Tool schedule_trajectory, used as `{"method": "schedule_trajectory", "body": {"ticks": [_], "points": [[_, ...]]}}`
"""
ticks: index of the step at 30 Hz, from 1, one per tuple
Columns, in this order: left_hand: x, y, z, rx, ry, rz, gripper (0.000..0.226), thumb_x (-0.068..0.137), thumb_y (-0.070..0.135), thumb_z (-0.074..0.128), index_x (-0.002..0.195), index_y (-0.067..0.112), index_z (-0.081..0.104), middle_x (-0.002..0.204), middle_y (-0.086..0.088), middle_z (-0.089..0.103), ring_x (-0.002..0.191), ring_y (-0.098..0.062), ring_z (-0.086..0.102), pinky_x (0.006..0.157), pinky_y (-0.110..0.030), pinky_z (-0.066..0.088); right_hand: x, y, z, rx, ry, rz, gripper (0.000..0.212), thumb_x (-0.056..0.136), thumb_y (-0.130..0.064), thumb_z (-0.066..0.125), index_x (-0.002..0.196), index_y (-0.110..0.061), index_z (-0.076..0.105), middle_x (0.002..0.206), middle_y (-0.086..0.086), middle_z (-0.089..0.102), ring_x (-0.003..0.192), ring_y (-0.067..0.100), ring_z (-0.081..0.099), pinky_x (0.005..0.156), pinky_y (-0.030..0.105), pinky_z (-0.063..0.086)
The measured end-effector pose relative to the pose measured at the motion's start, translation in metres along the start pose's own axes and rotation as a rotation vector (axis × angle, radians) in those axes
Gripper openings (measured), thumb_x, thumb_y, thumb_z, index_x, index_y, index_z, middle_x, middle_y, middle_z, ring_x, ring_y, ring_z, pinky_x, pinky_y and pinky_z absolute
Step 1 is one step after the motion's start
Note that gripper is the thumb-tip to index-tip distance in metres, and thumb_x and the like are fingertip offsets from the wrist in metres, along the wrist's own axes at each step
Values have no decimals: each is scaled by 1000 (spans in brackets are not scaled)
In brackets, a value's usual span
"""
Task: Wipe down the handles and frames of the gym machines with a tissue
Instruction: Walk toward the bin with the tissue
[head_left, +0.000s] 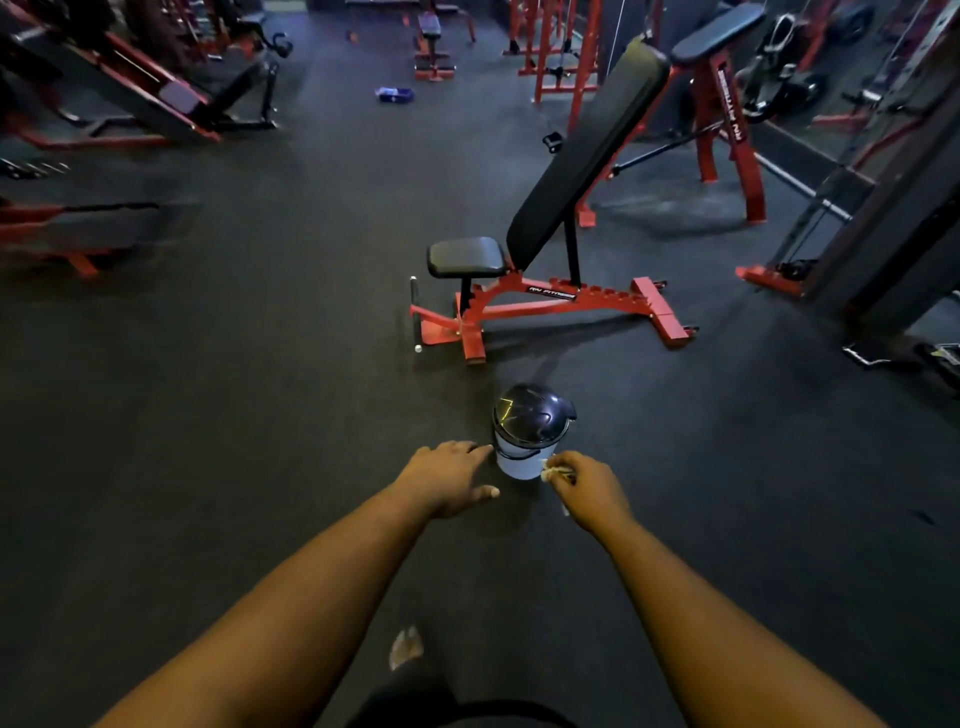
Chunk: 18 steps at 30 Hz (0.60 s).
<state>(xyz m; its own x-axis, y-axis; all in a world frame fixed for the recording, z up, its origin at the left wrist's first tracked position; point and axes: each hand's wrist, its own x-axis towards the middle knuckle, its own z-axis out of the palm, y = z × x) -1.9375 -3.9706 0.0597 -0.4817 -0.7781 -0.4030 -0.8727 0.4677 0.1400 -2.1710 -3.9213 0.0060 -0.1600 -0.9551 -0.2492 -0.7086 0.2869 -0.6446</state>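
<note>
Bench (550, 208) frame reads "RN FITNESS", tissue (555, 472) in right hand (584, 491)

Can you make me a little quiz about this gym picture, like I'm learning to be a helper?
1. True or false: the right hand pinches a crumpled tissue.
2. What stands on the floor just in front of both hands? A) a bin with a dark domed lid B) a water bottle C) a ball
3. Fill in: the bench behind the bin has a ____ frame and black pads.

Key
1. True. The left hand, with straight fingers, reaches toward the bin and holds nothing.
2. A.
3. Red.
</note>
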Motion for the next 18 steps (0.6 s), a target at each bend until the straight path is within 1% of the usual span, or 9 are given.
{"method": "schedule_trajectory", "body": {"ticks": [2, 7, 10, 12, 15, 18], "points": [[35, -16, -9, 2, 1, 13, 76, 99, 64, 47, 161, 29, 21, 165, -4, 30, 151, -26, 30, 115, -49, 35, 35, -8, 0, -2, -4, 7, 22, 97, -34, 66, 117, -28, 70, 113, -2, 73, 101, 16, 69, 88, 41, 59], [137, -72, -35, -22, 5, 66, 73, 98, 62, 52, 159, 29, 27, 161, -4, 37, 147, -26, 36, 112, -48, 38, 138, -31, 10, -3, -11, 47, 23, 98, -32, 66, 120, -28, 69, 115, -1, 72, 101, 17, 68, 89, 40, 58], [195, -114, -57, -48, -29, 99, 73, 98, 63, 51, 158, 29, 28, 159, -4, 39, 146, -27, 38, 111, -48, 39, 195, -52, 15, -13, -26, 110, 23, 98, -31, 66, 121, -28, 68, 116, -1, 71, 101, 15, 67, 89, 38, 58], [222, -136, -68, -44, -56, 108, 75, 97, 64, 50, 159, 29, 26, 160, -3, 38, 146, -27, 37, 110, -48, 39, 219, -63, 19, -20, -55, 145, 25, 98, -31, 66, 123, -28, 67, 119, -1, 71, 104, 15, 67, 91, 37, 57], [263, -167, -84, -23, -90, 120, 77, 98, 65, 48, 161, 27, 24, 164, -2, 33, 148, -26, 34, 111, -47, 38, 258, -76, 23, 5, -50, 184, 28, 97, -31, 66, 125, -27, 67, 121, 0, 71, 108, 18, 67, 93, 39, 57], [306, -190, -98, -14, -133, 134, 78, 98, 66, 47, 161, 27, 23, 165, -3, 31, 150, -26, 33, 113, -47, 37, 297, -84, 29, 75, -52, 232, 27, 98, -30, 64, 125, -27, 67, 120, -1, 71, 106, 15, 68, 92, 37, 57]]}}
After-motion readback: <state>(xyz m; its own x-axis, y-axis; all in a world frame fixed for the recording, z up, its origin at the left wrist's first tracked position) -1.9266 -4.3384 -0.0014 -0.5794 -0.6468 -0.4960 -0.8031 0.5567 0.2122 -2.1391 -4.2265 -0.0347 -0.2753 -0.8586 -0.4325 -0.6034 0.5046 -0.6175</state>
